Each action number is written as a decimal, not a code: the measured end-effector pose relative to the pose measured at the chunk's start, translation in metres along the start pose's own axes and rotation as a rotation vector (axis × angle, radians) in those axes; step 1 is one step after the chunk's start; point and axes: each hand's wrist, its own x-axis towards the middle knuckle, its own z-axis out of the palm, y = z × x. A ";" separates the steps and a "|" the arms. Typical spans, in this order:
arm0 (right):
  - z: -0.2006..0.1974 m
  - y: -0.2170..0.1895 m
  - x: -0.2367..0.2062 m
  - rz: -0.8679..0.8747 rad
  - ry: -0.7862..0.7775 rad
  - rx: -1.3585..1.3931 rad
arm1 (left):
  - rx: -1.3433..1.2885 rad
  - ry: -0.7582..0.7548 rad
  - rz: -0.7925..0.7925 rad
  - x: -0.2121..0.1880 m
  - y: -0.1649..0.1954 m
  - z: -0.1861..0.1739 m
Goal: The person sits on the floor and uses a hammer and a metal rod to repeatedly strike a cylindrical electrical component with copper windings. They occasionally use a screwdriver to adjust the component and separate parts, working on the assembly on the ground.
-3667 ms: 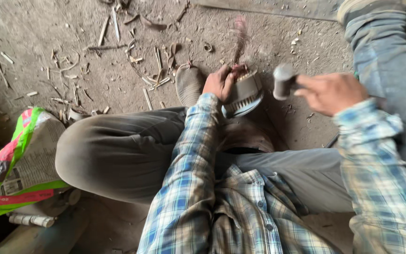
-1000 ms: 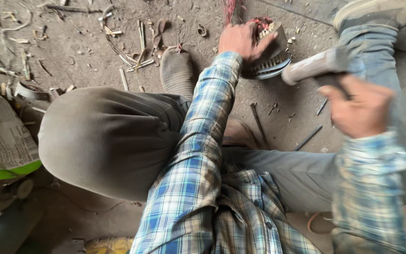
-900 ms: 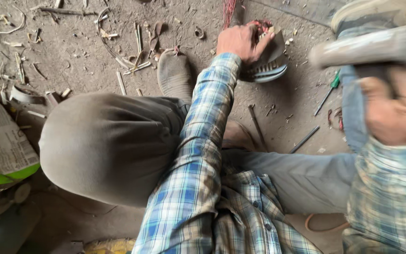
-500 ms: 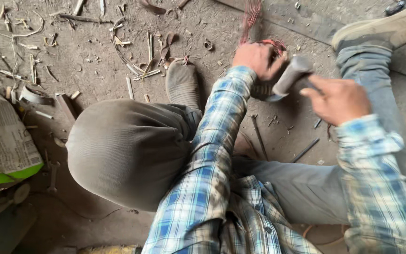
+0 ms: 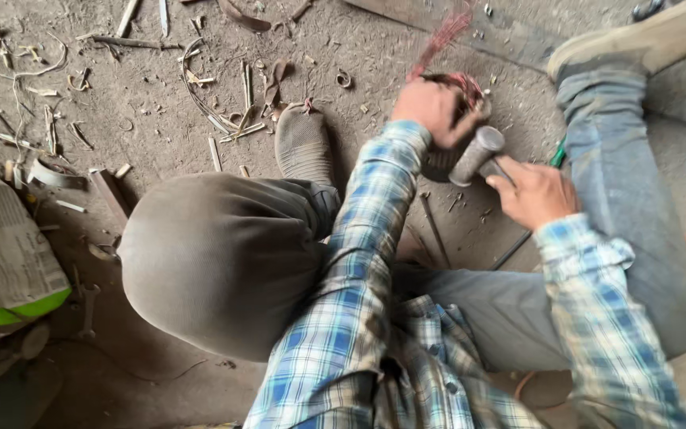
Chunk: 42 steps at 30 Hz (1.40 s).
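Seated on dirt floor (image 5: 160,143), knees spread, work kept between the legs so both hands reach it.

Left hand (image 5: 437,109) pressed down over a dark round workpiece (image 5: 438,159) with red wire strands (image 5: 448,32) sticking up from its far side; lies on the floor toward the far edge of view, just past the shoe (image 5: 303,143). Palm and fingers wrapped over its top, apparently pinning it flat against the floor so it cannot shift under a blow. Left grip clamped on the workpiece; exact kind of piece hard to tell, mostly hidden under the hand.

Right hand (image 5: 535,191) closed around a hammer (image 5: 478,155) handle, fingers curled tight. Grey cylindrical head tilted toward the workpiece, touching or just beside the left fingers; contact not clear. Held close to the head, likely for short controlled taps near the holding hand.

Left arm stretched forward, nearly straight, plaid sleeve (image 5: 359,262) running up centre of frame. Right arm bent at elbow, wrist cocked inward toward the left hand.

Thin metal rods (image 5: 435,230) on floor just near side of the workpiece. Green-handled tool (image 5: 557,152) beside right leg, partly hidden. Printed sack (image 5: 5,254) at left edge. Wood scraps (image 5: 224,103) scattered across far left floor.
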 end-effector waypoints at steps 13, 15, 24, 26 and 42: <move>-0.014 0.022 -0.046 0.130 0.344 0.506 | -0.059 -0.053 -0.505 0.004 -0.012 -0.006; -0.015 0.015 -0.040 0.098 0.337 0.495 | -0.017 -0.046 -0.517 0.004 -0.018 -0.010; -0.025 -0.004 -0.027 0.027 0.304 0.562 | -0.151 0.425 -0.107 -0.067 -0.089 0.018; -0.037 -0.005 -0.028 -0.010 0.346 0.544 | -0.143 0.326 -0.163 -0.069 -0.096 0.024; -0.006 -0.033 0.050 -0.172 -0.068 0.131 | -0.023 0.413 0.071 -0.054 -0.070 -0.006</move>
